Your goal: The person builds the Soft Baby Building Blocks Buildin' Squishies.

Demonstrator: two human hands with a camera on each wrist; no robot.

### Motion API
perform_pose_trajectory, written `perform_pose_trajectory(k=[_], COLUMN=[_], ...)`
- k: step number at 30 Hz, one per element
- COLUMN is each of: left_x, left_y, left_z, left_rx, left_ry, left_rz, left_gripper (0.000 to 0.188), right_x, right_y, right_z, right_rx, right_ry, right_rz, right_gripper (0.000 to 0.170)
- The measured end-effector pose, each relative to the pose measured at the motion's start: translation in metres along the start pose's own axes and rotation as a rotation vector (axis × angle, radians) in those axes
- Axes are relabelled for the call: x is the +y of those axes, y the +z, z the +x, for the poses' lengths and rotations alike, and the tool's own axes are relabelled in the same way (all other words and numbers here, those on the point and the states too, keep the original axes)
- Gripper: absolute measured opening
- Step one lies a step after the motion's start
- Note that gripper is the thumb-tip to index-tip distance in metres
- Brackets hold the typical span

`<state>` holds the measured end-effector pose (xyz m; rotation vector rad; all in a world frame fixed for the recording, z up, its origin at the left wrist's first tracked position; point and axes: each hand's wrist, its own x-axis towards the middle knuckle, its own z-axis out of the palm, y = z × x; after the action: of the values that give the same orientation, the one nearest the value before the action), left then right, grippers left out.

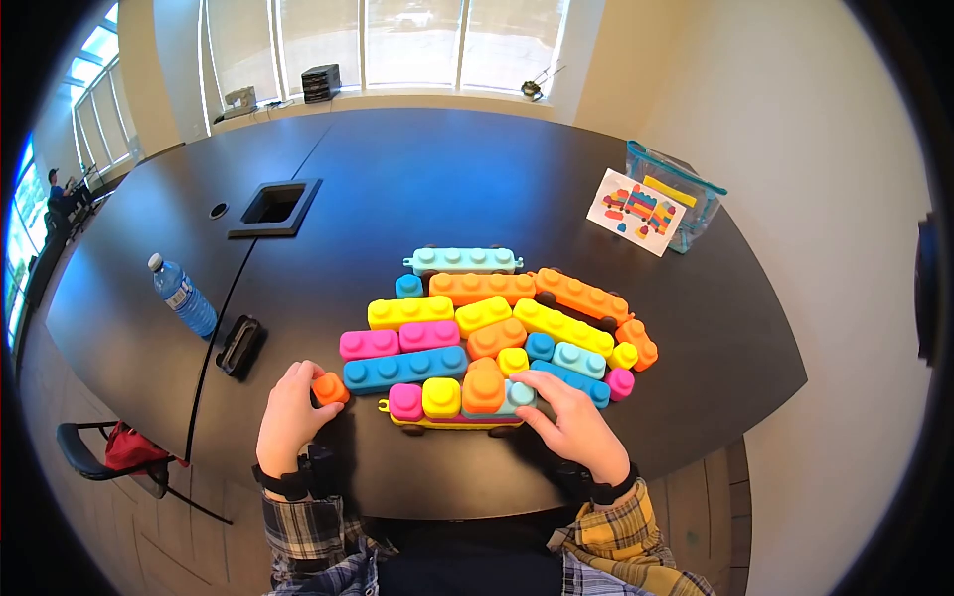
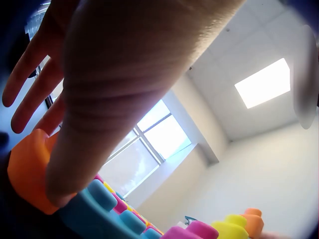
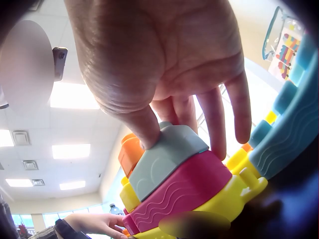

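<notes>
At the left, the left hand (image 1: pixel 290 415) pinches a small orange block (image 1: pixel 330 388) between thumb and fingers; the left wrist view shows that orange block (image 2: pixel 31 169) close up. The right hand (image 1: pixel 579 425) holds the right end of a light teal block (image 1: pixel 513 397), thumb in front and fingers behind. This block sits on a magenta layer over a yellow wheeled base (image 1: pixel 457 425). Also on top stand a magenta block (image 1: pixel 405 400), a yellow block (image 1: pixel 441 396) and an orange block (image 1: pixel 484 385). The right wrist view shows the teal block (image 3: pixel 167 159) above the magenta layer (image 3: pixel 187 191).
Behind the hands lie rows of blocks, including a long blue one (image 1: pixel 404 370), and a light teal wheeled base (image 1: pixel 463 260). A picture card (image 1: pixel 636 212) leans on a clear bag (image 1: pixel 699 214) at back right. A bottle (image 1: pixel 185 298) and black case (image 1: pixel 240 348) are left.
</notes>
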<state>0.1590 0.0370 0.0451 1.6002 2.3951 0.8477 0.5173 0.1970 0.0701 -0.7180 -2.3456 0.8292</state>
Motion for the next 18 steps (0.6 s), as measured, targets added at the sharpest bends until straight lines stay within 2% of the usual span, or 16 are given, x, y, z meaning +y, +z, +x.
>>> perform_pose_trajectory(k=[5, 7, 8, 9, 11, 12, 14, 18], left_x=[0.013, 0.038, 0.051, 0.066, 0.097, 0.107, 0.128, 0.153], left_y=[-0.018, -0.030, -0.035, -0.039, -0.041, -0.038, -0.030, -0.013], left_z=[0.005, 0.007, 0.011, 0.012, 0.014, 0.015, 0.018, 0.020], left_rx=[0.013, 0.156, 0.176, 0.178, 0.214, 0.197, 0.090, -0.047], left_ry=[0.038, 0.135, 0.248, 0.247, 0.404, 0.456, 0.562, 0.659], left_rz=[-0.045, -0.258, -0.327, -0.331, -0.385, -0.384, -0.371, -0.400], left_gripper=[0.040, 0.040, 0.043, 0.043, 0.047, 0.050, 0.052, 0.060], right_x=[-0.003, -0.005, -0.003, -0.005, -0.018, -0.028, -0.049, -0.058], right_y=[-0.002, -0.006, -0.008, -0.010, -0.015, -0.018, -0.023, -0.023], right_z=[0.001, 0.001, 0.003, 0.006, 0.015, 0.021, 0.032, 0.045], right_rx=[-0.005, -0.047, -0.043, -0.045, 0.095, 0.094, 0.122, 0.057], right_ry=[0.037, 0.031, -0.035, -0.035, -0.143, -0.142, -0.264, -0.293], right_rz=[0.027, -0.008, -0.056, -0.060, 0.008, 0.006, 0.055, 0.101], right_gripper=[0.040, 0.041, 0.046, 0.046, 0.052, 0.052, 0.056, 0.056])
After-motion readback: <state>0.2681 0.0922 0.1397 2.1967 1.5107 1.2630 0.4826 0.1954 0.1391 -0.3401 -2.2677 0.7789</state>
